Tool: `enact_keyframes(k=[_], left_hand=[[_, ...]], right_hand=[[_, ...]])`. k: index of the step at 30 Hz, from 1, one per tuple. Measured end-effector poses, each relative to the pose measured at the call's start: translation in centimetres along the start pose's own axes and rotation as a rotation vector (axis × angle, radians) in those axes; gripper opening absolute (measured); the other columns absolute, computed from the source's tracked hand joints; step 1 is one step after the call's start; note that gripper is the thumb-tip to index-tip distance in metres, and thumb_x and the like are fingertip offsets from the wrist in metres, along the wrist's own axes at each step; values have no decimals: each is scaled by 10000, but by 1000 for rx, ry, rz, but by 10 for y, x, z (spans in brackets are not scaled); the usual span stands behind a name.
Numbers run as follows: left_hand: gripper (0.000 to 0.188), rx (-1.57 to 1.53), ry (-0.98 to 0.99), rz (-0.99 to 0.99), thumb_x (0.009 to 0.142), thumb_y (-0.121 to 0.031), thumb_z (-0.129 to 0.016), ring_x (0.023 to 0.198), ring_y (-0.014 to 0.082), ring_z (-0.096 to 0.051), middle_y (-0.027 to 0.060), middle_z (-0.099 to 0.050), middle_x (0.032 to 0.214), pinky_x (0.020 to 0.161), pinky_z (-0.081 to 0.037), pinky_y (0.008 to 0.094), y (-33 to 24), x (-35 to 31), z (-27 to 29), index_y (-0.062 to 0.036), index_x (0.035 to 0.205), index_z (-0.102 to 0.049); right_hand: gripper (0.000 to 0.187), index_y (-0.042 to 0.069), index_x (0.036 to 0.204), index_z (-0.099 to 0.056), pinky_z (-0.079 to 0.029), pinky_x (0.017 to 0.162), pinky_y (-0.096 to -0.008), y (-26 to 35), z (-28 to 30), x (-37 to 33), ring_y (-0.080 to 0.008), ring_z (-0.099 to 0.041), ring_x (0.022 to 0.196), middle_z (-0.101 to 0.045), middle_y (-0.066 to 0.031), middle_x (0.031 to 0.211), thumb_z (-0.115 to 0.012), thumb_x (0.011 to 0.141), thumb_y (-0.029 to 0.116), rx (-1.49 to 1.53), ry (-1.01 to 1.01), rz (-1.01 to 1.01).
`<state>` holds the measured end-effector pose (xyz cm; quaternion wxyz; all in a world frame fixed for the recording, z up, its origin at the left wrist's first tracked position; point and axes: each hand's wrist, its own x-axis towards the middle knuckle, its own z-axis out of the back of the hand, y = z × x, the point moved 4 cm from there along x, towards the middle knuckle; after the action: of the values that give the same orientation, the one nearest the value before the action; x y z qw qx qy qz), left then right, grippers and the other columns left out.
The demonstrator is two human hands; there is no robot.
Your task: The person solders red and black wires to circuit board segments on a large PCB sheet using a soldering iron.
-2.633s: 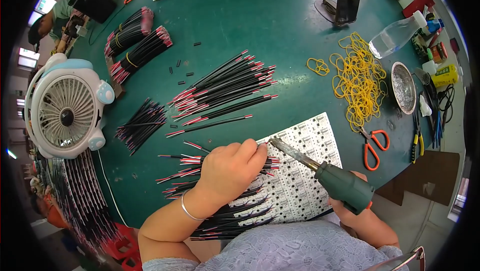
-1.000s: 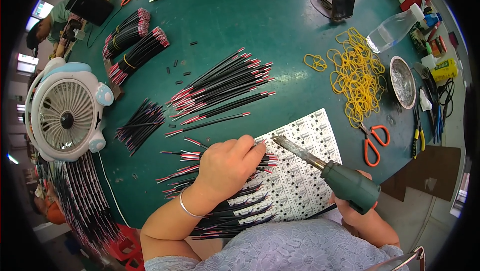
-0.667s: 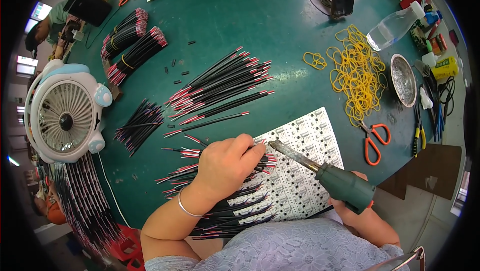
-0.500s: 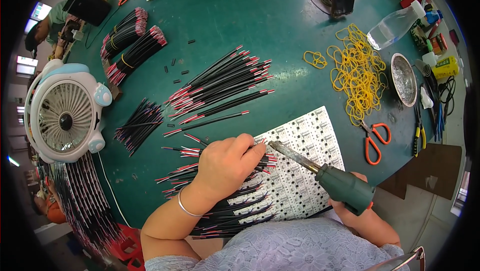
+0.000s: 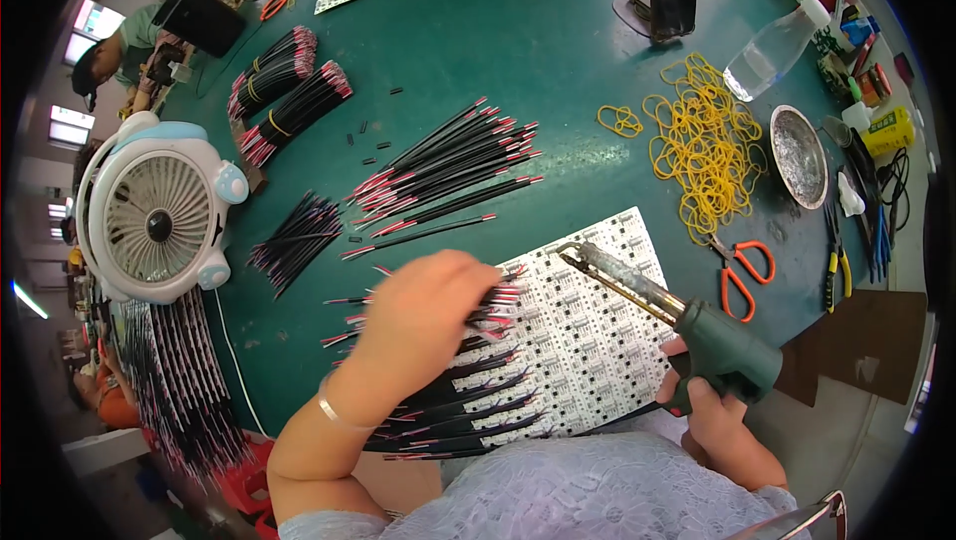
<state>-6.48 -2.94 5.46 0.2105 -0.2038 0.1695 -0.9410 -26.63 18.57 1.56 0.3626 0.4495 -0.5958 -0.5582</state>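
My right hand (image 5: 712, 415) grips a dark green soldering gun (image 5: 732, 346) by its handle. The gun's metal tip points up and left, above the white circuit board sheet (image 5: 588, 316). My left hand (image 5: 423, 306) is over the sheet's left edge, back of the hand up, slightly blurred; its fingers are mostly hidden, so what they hold does not show. Beneath and beside it lie black wires (image 5: 488, 366) with red and white stripped ends. Several lower rows of wires reach onto the board's left side.
Loose black wires (image 5: 453, 166) lie beyond the left hand, with tied bundles (image 5: 299, 112) farther back. A fan (image 5: 159, 226) stands at left. On the right are yellow rubber bands (image 5: 707, 146), orange-handled scissors (image 5: 737, 276), a metal bowl (image 5: 800, 156) and a bottle (image 5: 777, 47).
The soldering gun's tip has drawn away from my left fingers, and the gun has shifted right. My left hand has moved slightly left, away from the tip. The view has also shifted a little.
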Motion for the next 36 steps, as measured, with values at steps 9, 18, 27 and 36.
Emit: enact_keyframes(k=[9, 18, 27, 36], left_hand=[[249, 277, 94, 148, 684, -79, -625, 634, 189, -554, 32, -512, 751, 501, -414, 315, -58, 7, 3, -88, 929, -583], [214, 172, 2, 63, 672, -75, -634, 612, 194, -556, 32, -541, 756, 501, -439, 312, -31, -18, -42, -96, 881, -673], [221, 134, -42, 39, 684, -97, -632, 595, 169, -547, 14, -533, 747, 485, -427, 293, -21, -20, -48, -97, 899, -683], [215, 159, -32, 33, 690, -98, -634, 590, 165, -547, 11, -529, 747, 485, -430, 296, -21, -19, -49, -98, 900, -683]], right_hand=[[466, -32, 1271, -401, -509, 573, -313, -1, 6, 3, -202, -617, 641, -556, -190, 1152, -488, 813, -18, 306, -163, -174], [329, -14, 1120, -564, -511, 685, -332, 1, 9, -21, -193, -647, 714, -622, -106, 881, -527, 795, 17, -311, 133, -74], [272, -2, 1006, -633, -497, 735, -389, -1, -5, -16, -309, -626, 778, -634, -146, 921, -621, 736, 33, -557, 115, -42], [317, 21, 1025, -644, -476, 824, -406, -9, -4, -19, -344, -605, 920, -642, -146, 1015, -652, 708, 44, -587, 84, -158]])
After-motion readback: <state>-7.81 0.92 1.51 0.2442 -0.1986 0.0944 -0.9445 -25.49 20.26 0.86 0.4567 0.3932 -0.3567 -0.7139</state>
